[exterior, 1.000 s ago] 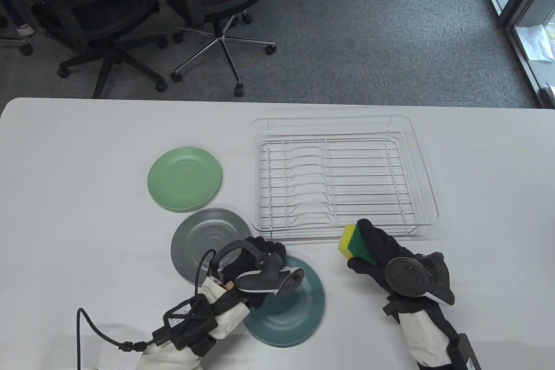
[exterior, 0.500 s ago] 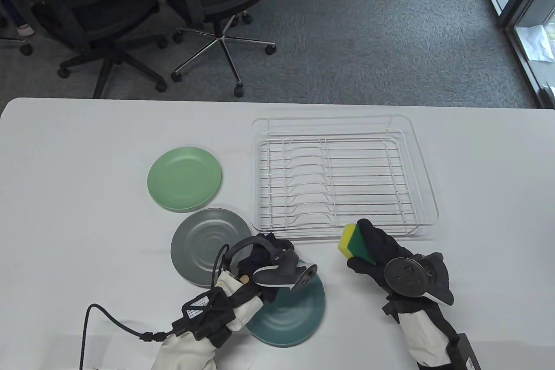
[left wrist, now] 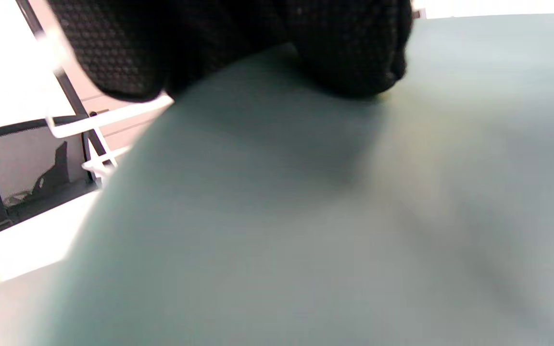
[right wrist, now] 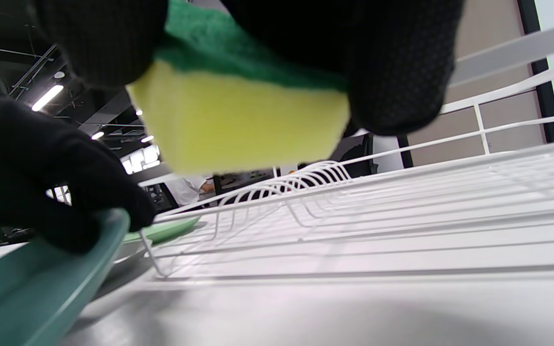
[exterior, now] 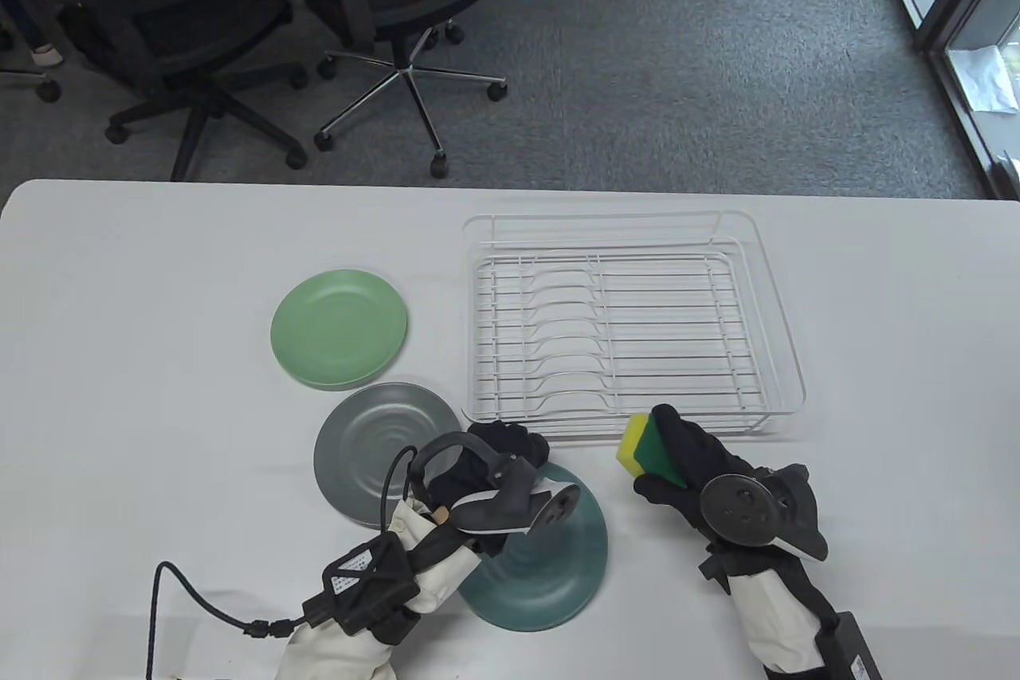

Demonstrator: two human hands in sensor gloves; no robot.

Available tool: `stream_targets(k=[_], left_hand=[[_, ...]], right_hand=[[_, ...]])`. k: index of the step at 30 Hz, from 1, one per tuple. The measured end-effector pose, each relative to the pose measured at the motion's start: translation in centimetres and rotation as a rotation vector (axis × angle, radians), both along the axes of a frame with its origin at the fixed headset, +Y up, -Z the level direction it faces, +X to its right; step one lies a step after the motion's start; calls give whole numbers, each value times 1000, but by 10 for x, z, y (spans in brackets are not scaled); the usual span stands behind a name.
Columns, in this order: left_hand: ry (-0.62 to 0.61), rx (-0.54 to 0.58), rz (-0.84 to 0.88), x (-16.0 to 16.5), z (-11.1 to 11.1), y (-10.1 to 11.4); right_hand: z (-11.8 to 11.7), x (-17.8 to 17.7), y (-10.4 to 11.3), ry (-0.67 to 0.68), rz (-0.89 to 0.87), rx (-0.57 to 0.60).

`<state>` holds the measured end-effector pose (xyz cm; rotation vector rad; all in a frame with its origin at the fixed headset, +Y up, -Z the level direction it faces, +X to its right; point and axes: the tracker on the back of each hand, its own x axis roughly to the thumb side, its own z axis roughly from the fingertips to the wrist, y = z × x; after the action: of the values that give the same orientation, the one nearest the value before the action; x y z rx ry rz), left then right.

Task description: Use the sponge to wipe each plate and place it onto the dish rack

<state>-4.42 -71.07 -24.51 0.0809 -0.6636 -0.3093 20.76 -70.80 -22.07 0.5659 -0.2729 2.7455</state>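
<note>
Two hands are working: the left hand (exterior: 498, 465) is gripping the far rim of the teal plate (exterior: 550, 564), tilting it up off the table (exterior: 159, 393). The right hand (exterior: 701, 473) is pinching the sponge (exterior: 641, 445), its long axis pointing toward the dish rack (exterior: 629, 321), just beside it.

Teal plate (exterior: 558, 568), grey plate (exterior: 374, 441), light green plate (exterior: 339, 328), white dish rack (exterior: 629, 329), yellow-and-green sponge (exterior: 647, 450), black-gloved hands.
</note>
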Motion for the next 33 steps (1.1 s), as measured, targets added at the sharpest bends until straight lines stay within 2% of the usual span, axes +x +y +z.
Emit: stream_targets(k=[7,12,16,21,25,27,29,33], left_hand=[[-5,-52,186,-15,2,24],[-33,-143,324,-24,2,39],[-73,-171,451,-12,7,48],[-67,-105,561,-23,13,66],[-36,-114,720,-41,10,78],[-9,-120,816,-51,7,82],[53,-110,998,-63,6,84],[148,-87,1114,-80,0,82]], right_hand=[[0,-2,-1,-23,11,9],[3,-2,5,-46,-12,45],[6,-7,15,-58,-75,70],[7,-21,48,-78,-133,171],[8,-30,78,-100,-162,271],[8,-37,93,-109,-171,319],[7,-47,110,-128,-184,373],[5,-71,124,-110,-148,408]])
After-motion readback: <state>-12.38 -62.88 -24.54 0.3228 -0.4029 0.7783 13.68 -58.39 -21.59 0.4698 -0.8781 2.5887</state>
